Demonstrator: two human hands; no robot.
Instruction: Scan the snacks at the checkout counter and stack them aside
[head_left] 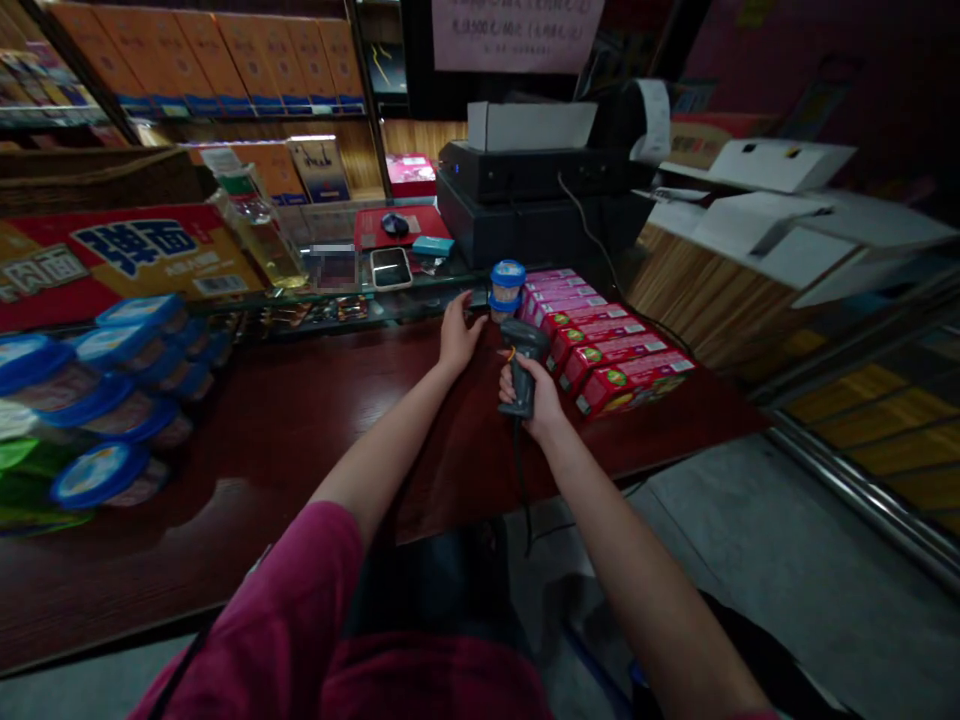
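My right hand (536,398) is closed round the grip of a grey barcode scanner (522,362), whose head points away from me and whose cable hangs down off the counter. My left hand (457,332) rests on the dark red counter (285,430) with its fingers stretched out, holding nothing. Just beyond both hands stands a small jar with a blue lid (507,288). To the right of the scanner runs a row of several red and pink boxes (609,345) laid side by side on the counter.
Several blue-lidded tubs (112,400) are stacked at the left, behind them a big red carton (112,260) and an oil bottle (259,225). A phone (391,267), a mouse (394,224) and a black printer (540,190) stand at the back. Grey floor (750,560) lies to the right.
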